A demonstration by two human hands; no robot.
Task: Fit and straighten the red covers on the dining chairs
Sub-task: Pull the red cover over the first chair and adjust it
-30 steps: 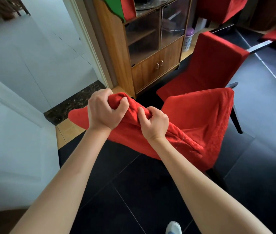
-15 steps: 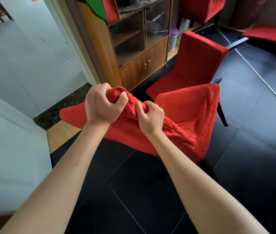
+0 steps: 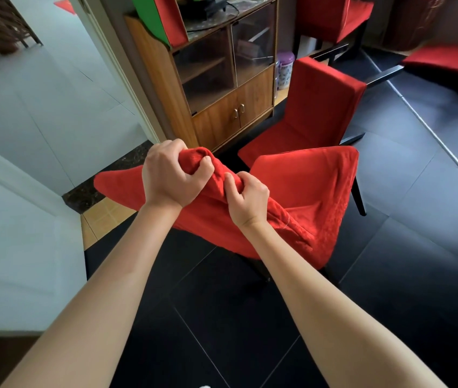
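Observation:
A red cover (image 3: 306, 189) lies loosely over the dining chair right in front of me, bunched into a ridge along its near edge. My left hand (image 3: 169, 175) grips the raised top of that bunched fabric. My right hand (image 3: 247, 198) grips the same ridge a little lower and to the right. The chair's dark legs (image 3: 359, 197) show beneath the cloth. Behind it stands a second chair (image 3: 320, 107) with its red cover smooth over back and seat.
A wooden cabinet (image 3: 222, 88) with glass doors stands just behind the chairs on the left. More red-covered chairs (image 3: 334, 15) and a red seat (image 3: 443, 60) sit at the back right. White doors (image 3: 12, 219) are at the left; dark floor tiles (image 3: 418, 247) extend right.
My head has shifted, so the chairs and cabinet sit further right in view. Both hands keep their grip on the bunched cover, which has barely moved.

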